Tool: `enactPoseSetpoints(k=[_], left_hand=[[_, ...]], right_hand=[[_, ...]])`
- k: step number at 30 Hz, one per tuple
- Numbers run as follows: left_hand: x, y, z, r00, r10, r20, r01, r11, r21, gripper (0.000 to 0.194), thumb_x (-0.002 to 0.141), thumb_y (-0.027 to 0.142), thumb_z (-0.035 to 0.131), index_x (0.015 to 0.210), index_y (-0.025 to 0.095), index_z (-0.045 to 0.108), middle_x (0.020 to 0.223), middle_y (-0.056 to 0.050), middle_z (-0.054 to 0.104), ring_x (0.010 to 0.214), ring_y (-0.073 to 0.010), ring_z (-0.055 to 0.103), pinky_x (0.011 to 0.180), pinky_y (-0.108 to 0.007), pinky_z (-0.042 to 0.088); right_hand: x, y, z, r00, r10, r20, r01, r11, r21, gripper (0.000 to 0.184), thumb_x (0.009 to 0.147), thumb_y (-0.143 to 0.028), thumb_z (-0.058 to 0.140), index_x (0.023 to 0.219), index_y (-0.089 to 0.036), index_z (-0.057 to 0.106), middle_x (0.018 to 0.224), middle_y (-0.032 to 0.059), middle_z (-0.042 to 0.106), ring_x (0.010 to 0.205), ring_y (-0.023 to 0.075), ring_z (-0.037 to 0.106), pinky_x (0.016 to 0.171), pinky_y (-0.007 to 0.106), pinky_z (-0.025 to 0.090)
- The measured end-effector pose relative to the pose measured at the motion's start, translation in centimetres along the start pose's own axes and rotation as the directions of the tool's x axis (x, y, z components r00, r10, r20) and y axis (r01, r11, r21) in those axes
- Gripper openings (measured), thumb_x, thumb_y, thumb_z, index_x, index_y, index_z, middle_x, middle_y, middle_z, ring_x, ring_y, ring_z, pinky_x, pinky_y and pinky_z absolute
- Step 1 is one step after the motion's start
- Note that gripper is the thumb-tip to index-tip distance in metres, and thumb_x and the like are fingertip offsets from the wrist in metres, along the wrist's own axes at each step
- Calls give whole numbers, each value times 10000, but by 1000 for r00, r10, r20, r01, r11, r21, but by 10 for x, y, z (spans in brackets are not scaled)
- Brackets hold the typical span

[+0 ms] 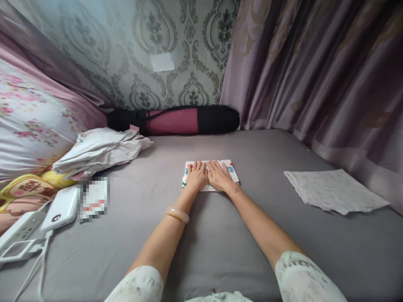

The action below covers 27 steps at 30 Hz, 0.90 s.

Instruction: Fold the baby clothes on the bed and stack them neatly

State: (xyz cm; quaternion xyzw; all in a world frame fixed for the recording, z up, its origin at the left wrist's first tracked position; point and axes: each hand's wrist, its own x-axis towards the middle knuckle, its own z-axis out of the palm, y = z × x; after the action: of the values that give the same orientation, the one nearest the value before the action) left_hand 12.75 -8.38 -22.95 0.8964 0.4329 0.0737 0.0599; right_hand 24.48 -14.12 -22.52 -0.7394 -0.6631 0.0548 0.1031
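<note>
A small white folded cloth with red, blue and green prints lies flat on the grey bed sheet, straight ahead of me. My left hand rests palm down on its left half, fingers stretched out. Beside it, my right hand lies flat on the right half, fingers pointing away and slightly spread. The two hands nearly touch at the middle and cover much of the cloth. Its corners and edges show around them. A pale bangle circles my left wrist.
At right lies a flat pale cloth. A crumpled white cloth sits at left by a floral pillow. Nearer are a white power bank, power strip and cables. A black and maroon bag lies along the wall.
</note>
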Motion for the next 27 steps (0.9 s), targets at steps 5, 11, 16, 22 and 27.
enactPoseSetpoints(k=[5, 11, 16, 22, 27], left_hand=[[1, -3, 5, 1000, -18, 21, 18, 1000, -8, 542, 995, 362, 227, 1490, 184, 357, 1567, -89, 332, 1455, -310, 251, 1171, -536, 192], [4, -6, 5, 1000, -16, 21, 16, 1000, -1, 530, 991, 363, 243, 1475, 196, 376, 1561, -81, 345, 1441, -305, 280, 1159, -524, 223], [4, -6, 2, 995, 57, -78, -56, 998, 12, 494, 1001, 357, 220, 1407, 205, 457, 1507, -92, 431, 1434, -295, 292, 1156, -557, 204], [8, -7, 2, 994, 107, -18, -108, 993, -44, 509, 1002, 343, 237, 1470, 203, 380, 1539, -79, 387, 1450, -289, 267, 1169, -549, 187], [11, -8, 4, 996, 87, 10, -87, 995, -58, 501, 996, 337, 265, 1469, 218, 378, 1539, -74, 387, 1438, -284, 295, 1157, -545, 222]], right_hand=[[2, 3, 4, 999, 18, 40, -19, 1000, 24, 587, 973, -302, 213, 1532, -137, 284, 1593, 66, 257, 1470, 239, 191, 1191, 494, 90], [5, 3, 0, 998, 34, 61, -37, 998, 55, 584, 962, -281, 228, 1523, -137, 301, 1590, 55, 272, 1466, 223, 198, 1190, 495, 84], [7, 5, -6, 996, 75, 54, -79, 994, 74, 569, 982, -303, 200, 1511, -138, 328, 1574, 79, 309, 1463, 222, 212, 1189, 491, 78], [8, 5, -1, 997, 69, 18, -69, 997, 45, 562, 974, -281, 236, 1506, -135, 338, 1568, 76, 322, 1459, 245, 218, 1183, 518, 79], [8, 5, 1, 997, 74, -3, -74, 996, 40, 545, 983, -289, 238, 1498, -154, 354, 1558, 72, 347, 1448, 238, 240, 1183, 509, 86]])
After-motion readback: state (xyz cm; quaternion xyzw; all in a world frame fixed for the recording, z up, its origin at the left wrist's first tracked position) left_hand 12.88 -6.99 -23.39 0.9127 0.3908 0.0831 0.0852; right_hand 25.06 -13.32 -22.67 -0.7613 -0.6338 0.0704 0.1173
